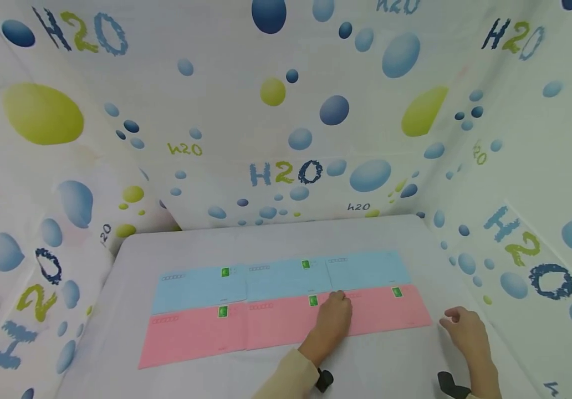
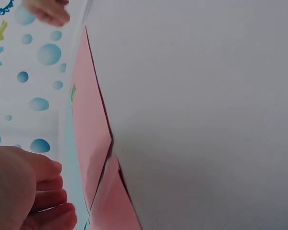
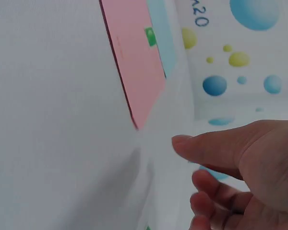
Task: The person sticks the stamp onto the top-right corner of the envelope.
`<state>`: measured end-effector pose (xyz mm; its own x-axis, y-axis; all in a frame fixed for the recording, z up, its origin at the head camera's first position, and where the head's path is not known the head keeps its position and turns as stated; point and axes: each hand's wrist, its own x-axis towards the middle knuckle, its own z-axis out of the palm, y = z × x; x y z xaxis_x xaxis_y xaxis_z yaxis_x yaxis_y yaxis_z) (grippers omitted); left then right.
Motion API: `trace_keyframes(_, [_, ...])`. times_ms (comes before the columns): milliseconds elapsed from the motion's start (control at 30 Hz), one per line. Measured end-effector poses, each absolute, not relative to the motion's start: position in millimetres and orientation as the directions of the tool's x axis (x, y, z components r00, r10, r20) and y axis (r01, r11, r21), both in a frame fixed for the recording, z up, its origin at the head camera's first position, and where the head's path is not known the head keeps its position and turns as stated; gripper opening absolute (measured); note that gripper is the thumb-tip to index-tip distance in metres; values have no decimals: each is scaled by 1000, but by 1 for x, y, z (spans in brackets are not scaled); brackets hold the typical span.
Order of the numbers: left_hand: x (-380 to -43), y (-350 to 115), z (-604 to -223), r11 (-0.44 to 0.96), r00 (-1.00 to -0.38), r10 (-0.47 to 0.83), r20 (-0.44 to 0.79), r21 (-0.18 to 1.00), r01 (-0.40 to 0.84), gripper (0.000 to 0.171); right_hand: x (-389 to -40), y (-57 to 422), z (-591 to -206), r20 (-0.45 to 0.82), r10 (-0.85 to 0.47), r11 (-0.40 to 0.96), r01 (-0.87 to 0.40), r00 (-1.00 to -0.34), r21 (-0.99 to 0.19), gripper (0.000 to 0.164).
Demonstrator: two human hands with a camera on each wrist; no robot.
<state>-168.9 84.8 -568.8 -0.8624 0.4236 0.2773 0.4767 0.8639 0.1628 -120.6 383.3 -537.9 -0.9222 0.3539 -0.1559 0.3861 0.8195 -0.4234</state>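
Note:
Three pink envelopes [image 1: 191, 338] lie in a row, with three blue envelopes [image 1: 368, 271] behind them. Over the seam between the middle and right pink envelopes, my left hand [image 1: 335, 318] has its fingers loosely bent, tips near the blue row's edge. Its curled fingers show at lower left in the left wrist view, with nothing visible in them. My right hand [image 1: 468, 332] hovers beyond the right pink envelope [image 3: 137, 72]. Thumb and fingers are apart in the right wrist view, nothing between them. Green stamps [image 1: 223, 311] sit on all the pink envelopes and two blue ones.
A white table [image 1: 276, 238] carries the envelopes. Around it hangs a white cloth [image 1: 226, 94] printed with bubbles and "H2O". Black wrist devices [image 1: 325, 380] show below both hands. A small green patch [image 3: 148, 227] is at the right wrist view's bottom edge.

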Motion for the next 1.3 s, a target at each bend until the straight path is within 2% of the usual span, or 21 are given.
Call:
trace_keyframes(100, [-179,86,-571,873,-868,420,266,142,466,13,-113,391,-540,-211,437,790,485,-875,-376,42])
trace_keyframes(267, [-188,86,-575,881,-888,426,175,143,451,26,-105,402,-549,-316,571,698,650,-758,-300,54])
trace_keyframes(433, [-188,84,-578,889,-902,416,113,158,430,28,-102,411,-564,-403,625,648,732,-669,-211,49])
trace_keyframes(533, [-186,82,-580,892,-903,419,97,143,430,30,-101,414,-568,-412,625,636,738,-664,-226,43])
trace_keyframes(700, [-186,83,-581,890,-895,429,121,112,441,29,-98,416,-564,-391,595,641,708,-702,-296,42])
trace_keyframes(867, [-187,86,-585,886,-892,438,117,111,450,32,-96,415,-562,-426,604,604,735,-674,-307,42])
trace_keyframes(967, [-186,87,-588,885,-891,441,107,111,452,35,-94,415,-562,-438,611,590,748,-659,-303,35])
trace_keyframes(1067, [-188,88,-590,884,-891,435,131,123,450,33,-92,414,-562,-417,606,601,734,-677,-317,29])
trace_keyframes(1300, [-192,87,-589,889,-897,417,146,141,436,27,-93,416,-561,-344,588,633,681,-732,-368,49])
